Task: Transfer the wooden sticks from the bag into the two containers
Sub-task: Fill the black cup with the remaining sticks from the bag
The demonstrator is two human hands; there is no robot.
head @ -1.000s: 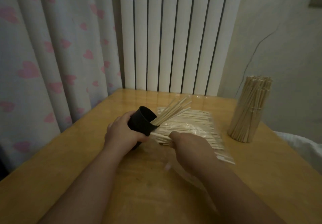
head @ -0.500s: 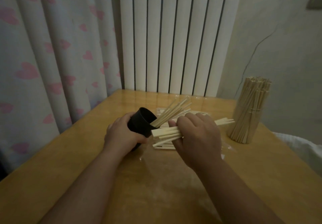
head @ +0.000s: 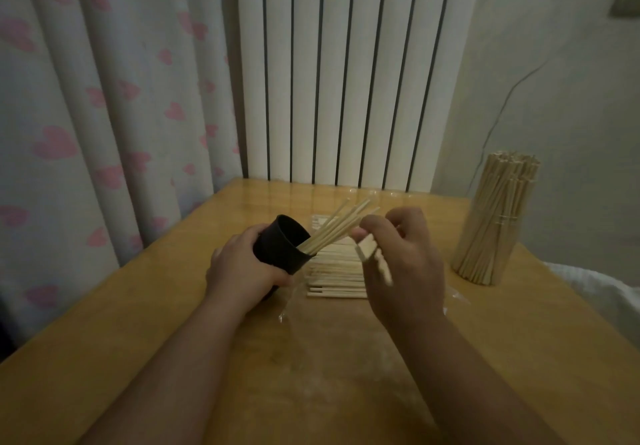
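Both bare forearms reach forward. The left hand wraps around a black cup; the raised right hand pinches several wooden sticks.

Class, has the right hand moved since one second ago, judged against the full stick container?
Yes. The right hand, holding sticks, has risen and shifted slightly toward the full stick container.

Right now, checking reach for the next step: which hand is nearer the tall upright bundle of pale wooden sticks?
Right. The right hand, pinching a few wooden sticks, is left of the bundle, apart from it; the left hand is farther left, gripping the black round cup.
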